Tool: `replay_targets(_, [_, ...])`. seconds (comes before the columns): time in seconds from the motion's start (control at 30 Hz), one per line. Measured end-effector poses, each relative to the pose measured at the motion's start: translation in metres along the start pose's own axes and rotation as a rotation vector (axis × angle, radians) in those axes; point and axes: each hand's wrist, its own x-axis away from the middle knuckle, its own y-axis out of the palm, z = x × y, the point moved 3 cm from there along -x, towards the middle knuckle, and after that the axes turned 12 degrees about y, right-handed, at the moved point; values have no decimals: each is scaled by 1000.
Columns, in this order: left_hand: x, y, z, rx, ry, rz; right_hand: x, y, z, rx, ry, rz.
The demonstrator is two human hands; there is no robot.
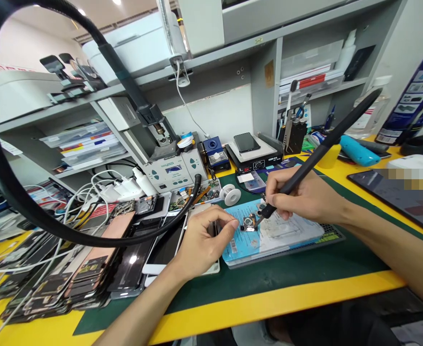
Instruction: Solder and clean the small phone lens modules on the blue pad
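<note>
My right hand (296, 194) grips a long black-handled tool (321, 154) near its lower end, like a pen. Its narrow tip points down at a small metal electronic part with a round centre (248, 222); whether it touches is too small to tell. That part lies on a blue and white printed booklet (291, 235). Just left of it, my left hand (206, 238) is closed, with thumb and index fingertips pressed together over the booklet's left edge. Anything between those fingertips is too small to make out.
A thick black hose (89, 239) loops in front from the rework station (173, 170). Stacked phone parts (89, 274) and phones (164, 245) crowd the left. A solder spool (230, 194) stands behind the booklet. A phone (246, 142) rests on a heating plate; a dark tablet (399, 197) lies right.
</note>
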Motion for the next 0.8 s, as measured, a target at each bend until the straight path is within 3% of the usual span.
replay_targets(0.8, [2,-1,-2,15,-55,15,0,2,0,22,-18,-6])
